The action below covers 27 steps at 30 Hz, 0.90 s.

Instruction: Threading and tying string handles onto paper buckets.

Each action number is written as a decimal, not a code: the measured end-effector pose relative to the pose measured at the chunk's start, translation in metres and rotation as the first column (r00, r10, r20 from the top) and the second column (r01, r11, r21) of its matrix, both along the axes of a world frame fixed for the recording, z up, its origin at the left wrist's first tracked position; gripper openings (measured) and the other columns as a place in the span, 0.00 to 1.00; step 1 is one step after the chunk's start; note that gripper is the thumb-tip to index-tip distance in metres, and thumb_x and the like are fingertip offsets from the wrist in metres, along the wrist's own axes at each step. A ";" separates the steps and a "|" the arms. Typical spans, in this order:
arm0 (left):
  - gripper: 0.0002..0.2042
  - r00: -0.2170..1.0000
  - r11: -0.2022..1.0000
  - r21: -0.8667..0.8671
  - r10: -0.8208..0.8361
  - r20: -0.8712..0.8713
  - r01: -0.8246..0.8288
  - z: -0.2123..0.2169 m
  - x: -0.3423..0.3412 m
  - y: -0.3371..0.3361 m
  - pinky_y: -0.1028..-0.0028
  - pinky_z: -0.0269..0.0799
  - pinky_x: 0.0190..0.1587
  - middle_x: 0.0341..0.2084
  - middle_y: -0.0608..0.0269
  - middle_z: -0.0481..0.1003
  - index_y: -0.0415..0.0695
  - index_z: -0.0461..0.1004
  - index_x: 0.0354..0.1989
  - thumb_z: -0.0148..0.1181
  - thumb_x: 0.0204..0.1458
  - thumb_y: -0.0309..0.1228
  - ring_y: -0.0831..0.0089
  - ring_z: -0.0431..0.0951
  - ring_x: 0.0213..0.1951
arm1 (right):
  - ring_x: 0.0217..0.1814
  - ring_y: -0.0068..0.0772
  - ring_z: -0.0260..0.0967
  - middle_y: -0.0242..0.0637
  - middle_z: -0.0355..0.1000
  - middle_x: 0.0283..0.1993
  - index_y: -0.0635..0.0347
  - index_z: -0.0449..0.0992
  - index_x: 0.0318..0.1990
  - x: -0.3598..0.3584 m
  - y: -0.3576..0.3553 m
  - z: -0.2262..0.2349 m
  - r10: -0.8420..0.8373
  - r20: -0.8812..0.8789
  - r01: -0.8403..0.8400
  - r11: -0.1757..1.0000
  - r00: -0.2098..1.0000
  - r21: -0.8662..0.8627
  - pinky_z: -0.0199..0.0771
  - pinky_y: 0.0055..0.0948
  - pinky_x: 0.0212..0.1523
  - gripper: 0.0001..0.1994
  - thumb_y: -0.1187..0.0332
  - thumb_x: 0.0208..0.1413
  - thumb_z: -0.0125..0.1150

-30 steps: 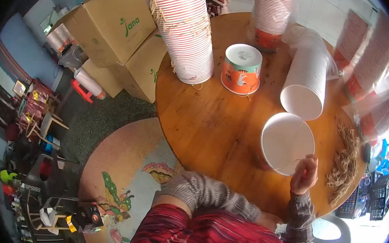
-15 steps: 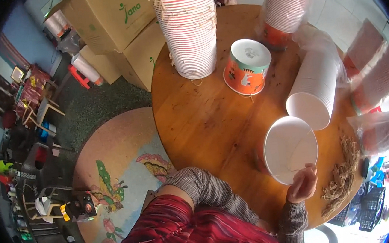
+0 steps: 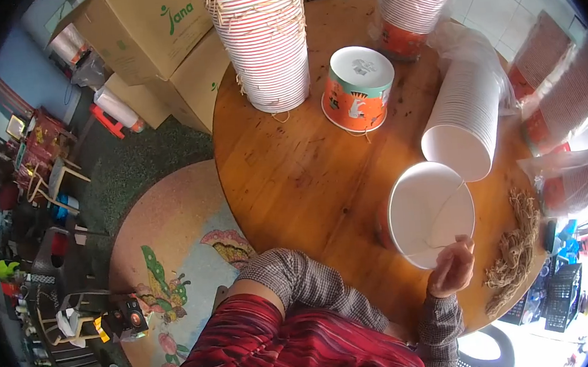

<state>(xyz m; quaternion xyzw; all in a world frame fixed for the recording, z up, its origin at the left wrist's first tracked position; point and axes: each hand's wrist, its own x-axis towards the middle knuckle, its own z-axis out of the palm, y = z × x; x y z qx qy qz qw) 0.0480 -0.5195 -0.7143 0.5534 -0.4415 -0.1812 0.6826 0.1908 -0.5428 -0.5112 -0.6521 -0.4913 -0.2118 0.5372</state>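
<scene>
Paper bucket (image 3: 431,213), white inside, is sitting on the round wooden table (image 3: 294,183) at your right front, mouth tipped up toward the head camera. Only the one head view, so everything is coming from it. Your right hand (image 3: 451,270) is sitting at the bucket's near rim, fingers curled narrow and pinching something thin there, apparently a string (image 3: 443,214) running across the mouth toward the far rim; I can't tell for sure whether the fingertips are also touching the rim itself. The bucket is lying up and slightly left of that hand, so the string line is running away from you, roughly near-to-far. Your left hand isn't showing: the left forearm (image 3: 310,287) in its checked sleeve is angling in toward the bucket's left side, but the hand end is hiding behind the bucket wall, so its grip is unknown. The right hand is clearly the nearer one you can see. Just beyond the bucket a stack of white buckets (image 3: 466,116) is lying on its side, open end facing you. A loose bundle of straw-coloured cord (image 3: 513,248) is lying just right of your hand. An upturned orange bucket (image 3: 357,87) is standing farther back, well apart.
</scene>
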 end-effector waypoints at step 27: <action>0.10 0.786 0.988 0.139 0.132 -0.604 -0.059 0.095 0.007 -0.051 0.68 0.69 0.46 0.35 0.59 0.78 0.38 0.74 0.39 0.56 0.51 0.30 0.69 0.75 0.41 | 0.24 0.37 0.62 0.38 0.64 0.20 0.64 0.68 0.34 -0.005 0.008 0.007 0.059 0.011 -0.059 0.998 0.998 0.005 0.70 0.44 0.41 0.03 0.78 0.52 0.54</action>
